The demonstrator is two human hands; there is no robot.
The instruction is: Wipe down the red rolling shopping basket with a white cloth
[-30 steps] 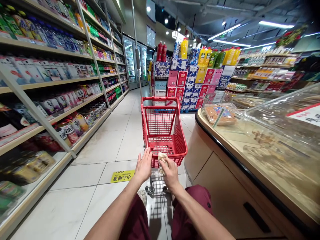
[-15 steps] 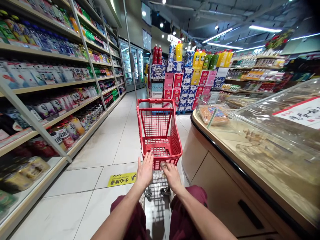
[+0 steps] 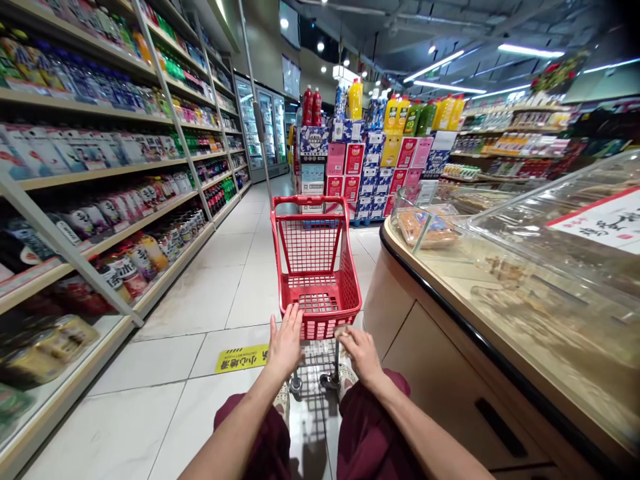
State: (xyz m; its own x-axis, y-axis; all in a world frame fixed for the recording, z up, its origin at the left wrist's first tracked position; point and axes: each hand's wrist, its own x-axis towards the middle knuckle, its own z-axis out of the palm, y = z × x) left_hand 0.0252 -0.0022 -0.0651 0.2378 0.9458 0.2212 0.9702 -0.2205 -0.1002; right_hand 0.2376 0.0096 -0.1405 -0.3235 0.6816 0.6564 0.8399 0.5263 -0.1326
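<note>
A red plastic shopping cart (image 3: pixel 345 287) with a lattice basket stands straight ahead of me, and its basket holds nothing. My left hand (image 3: pixel 286 343) lies against the near rim on the left, fingers stretched out and thumb apart. At the near right corner, my right hand (image 3: pixel 361 353) pinches a small crumpled beige wad (image 3: pixel 342 331), too small to make out exactly, held against or close to the basket. The cart's lower frame and casters (image 3: pixel 296 383) show between my shoes.
Drink shelves (image 3: pixel 115 167) run along the left. A glass-topped food counter (image 3: pixel 425 267) curves close by on the right. Stacked drink cartons (image 3: pixel 353 167) stand beyond the cart. On the tiled floor is a yellow caution sticker (image 3: pixel 243 359).
My right hand has moved to the right along the near side of the basket, with the beige wad between its fingers. My left hand stays almost where it was on the rim.
</note>
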